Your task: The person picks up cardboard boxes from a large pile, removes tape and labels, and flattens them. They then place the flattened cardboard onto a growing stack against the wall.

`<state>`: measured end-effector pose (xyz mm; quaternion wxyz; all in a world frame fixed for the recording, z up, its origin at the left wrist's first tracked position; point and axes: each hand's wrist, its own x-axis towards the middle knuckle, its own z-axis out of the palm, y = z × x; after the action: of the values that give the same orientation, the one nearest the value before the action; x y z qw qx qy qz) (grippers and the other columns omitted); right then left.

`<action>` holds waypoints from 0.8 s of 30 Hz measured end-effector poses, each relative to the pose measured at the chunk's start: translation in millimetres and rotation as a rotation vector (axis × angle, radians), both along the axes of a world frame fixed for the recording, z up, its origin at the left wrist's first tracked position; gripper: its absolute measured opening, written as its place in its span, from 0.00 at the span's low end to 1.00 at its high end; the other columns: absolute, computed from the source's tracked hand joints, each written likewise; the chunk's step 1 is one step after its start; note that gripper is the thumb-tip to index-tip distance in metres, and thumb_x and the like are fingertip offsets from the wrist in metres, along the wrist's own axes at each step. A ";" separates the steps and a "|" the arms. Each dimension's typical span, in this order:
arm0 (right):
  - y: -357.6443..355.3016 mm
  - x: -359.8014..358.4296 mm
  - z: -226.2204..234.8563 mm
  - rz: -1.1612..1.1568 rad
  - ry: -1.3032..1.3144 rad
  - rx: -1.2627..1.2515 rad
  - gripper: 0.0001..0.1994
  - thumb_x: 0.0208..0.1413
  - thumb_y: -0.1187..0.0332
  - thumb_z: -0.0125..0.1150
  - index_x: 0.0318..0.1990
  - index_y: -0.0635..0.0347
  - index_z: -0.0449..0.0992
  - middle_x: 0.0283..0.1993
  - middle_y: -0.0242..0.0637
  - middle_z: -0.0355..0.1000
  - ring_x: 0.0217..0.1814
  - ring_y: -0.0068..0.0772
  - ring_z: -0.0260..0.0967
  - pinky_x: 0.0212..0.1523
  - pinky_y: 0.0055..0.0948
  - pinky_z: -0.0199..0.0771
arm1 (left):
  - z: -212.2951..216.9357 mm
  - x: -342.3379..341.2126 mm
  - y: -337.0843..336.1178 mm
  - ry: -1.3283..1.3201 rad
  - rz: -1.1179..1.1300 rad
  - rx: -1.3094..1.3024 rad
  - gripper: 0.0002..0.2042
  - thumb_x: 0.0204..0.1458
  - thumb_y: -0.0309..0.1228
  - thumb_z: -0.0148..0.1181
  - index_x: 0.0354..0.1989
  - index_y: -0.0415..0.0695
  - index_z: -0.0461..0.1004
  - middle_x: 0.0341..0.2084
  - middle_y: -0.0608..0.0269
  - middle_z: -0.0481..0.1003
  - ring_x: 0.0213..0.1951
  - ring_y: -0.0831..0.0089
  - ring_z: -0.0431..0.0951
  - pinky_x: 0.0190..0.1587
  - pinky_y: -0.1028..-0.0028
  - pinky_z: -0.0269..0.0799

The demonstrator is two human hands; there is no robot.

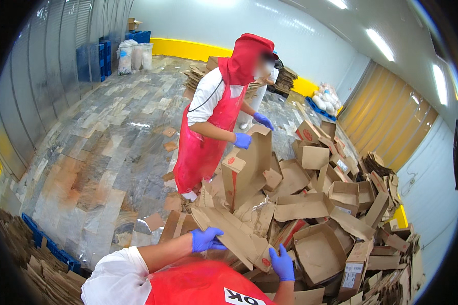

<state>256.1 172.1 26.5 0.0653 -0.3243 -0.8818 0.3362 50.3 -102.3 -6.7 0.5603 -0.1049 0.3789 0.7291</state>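
I hold a partly flattened brown cardboard box (230, 231) in front of my red apron, its long panel slanting from upper left to lower right. My left hand (207, 240), in a blue glove, grips its near left edge, with the fingertips partly hidden. At the box's right end, my gloved right hand (282, 263) has thumb and fingers closed about the edge near a red printed mark. Just beyond, a co-worker (208, 122) in a red apron and hood has two blue-gloved hands above a tall open carton (252, 168).
A large heap of open cardboard boxes (318, 251) spreads to my right. Stacked flat cardboard (35, 274) and a blue pallet (51, 246) lie at lower left. Another person stands behind the co-worker. White sacks (326, 99) and filled bags (134, 57) stand near the far walls.
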 end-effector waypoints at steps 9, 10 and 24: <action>26.7 2.0 0.7 -0.153 0.434 -0.543 0.20 0.67 0.60 0.56 0.55 0.69 0.78 0.41 0.41 0.79 0.39 0.27 0.74 0.44 0.26 0.74 | -10.1 -4.5 -0.9 -0.031 0.093 0.031 0.21 0.65 0.29 0.47 0.63 0.30 0.60 0.58 0.37 0.70 0.58 0.45 0.74 0.61 0.50 0.76; 20.3 2.7 22.5 -0.159 0.454 -0.609 0.20 0.68 0.59 0.55 0.53 0.69 0.79 0.38 0.40 0.80 0.35 0.25 0.74 0.40 0.25 0.74 | -14.6 -5.5 -1.4 -0.055 0.125 0.038 0.21 0.65 0.29 0.47 0.63 0.29 0.60 0.57 0.36 0.70 0.58 0.44 0.74 0.61 0.50 0.76; -40.0 19.8 -52.1 -0.245 0.256 -0.207 0.21 0.56 0.62 0.68 0.15 0.66 0.74 0.13 0.30 0.65 0.19 0.17 0.56 0.22 0.32 0.59 | -51.5 -5.3 11.0 -0.107 0.135 0.118 0.21 0.66 0.30 0.48 0.62 0.28 0.60 0.57 0.34 0.70 0.57 0.41 0.75 0.59 0.52 0.78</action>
<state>275.9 132.1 -25.6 0.1836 -0.3889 -0.7810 0.4529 45.0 -91.3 -58.2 0.5345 -0.1361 0.2969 0.7795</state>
